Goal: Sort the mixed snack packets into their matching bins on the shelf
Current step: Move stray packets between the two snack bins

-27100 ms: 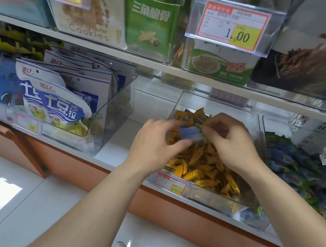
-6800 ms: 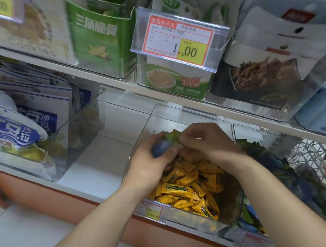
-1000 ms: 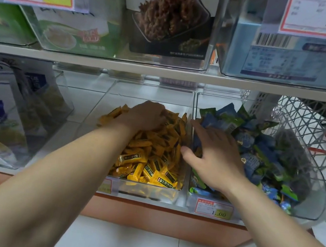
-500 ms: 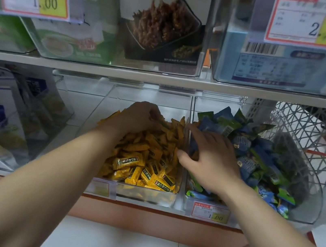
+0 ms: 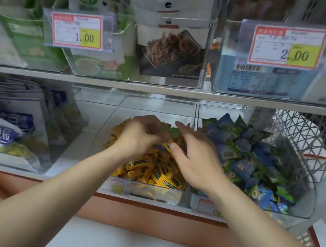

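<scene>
- The left hand [image 5: 140, 139] is seen with its fingers [image 5: 152, 129] curled down into the yellow packets [image 5: 151, 164] at the back of the middle bin [image 5: 147, 192]. Whether a packet is pinched inside the curl cannot be told.
- The right hand [image 5: 196, 165] is held released, its fingers straight and spread, over the right side of the same pile. It is just beside the wall shared with the right bin [image 5: 305, 201].
- A green packet [image 5: 174, 130] is glimpsed between the two hands, among the yellow ones. It is judged to be a stray that belongs with the blue and green packets [image 5: 244, 157] in the right bin.
- The stray could be buried if the loose pile is stirred, since the wrappers look slick and likely to slide.
- Yellow packets could be scooped up with it and carried over the dividing wall, so that the right bin is mixed in turn.
- The heaped right bin could be knocked during the crossing, and packets could be spilled over its front to the floor.
- Counted: two hands; three clear bins on the lower shelf [image 5: 64, 172]; one green stray in view; two large price tags [image 5: 78, 32] above; two small price tags [image 5: 113, 186] on the lower bin fronts. The packets in each pile are too many to be counted.
</scene>
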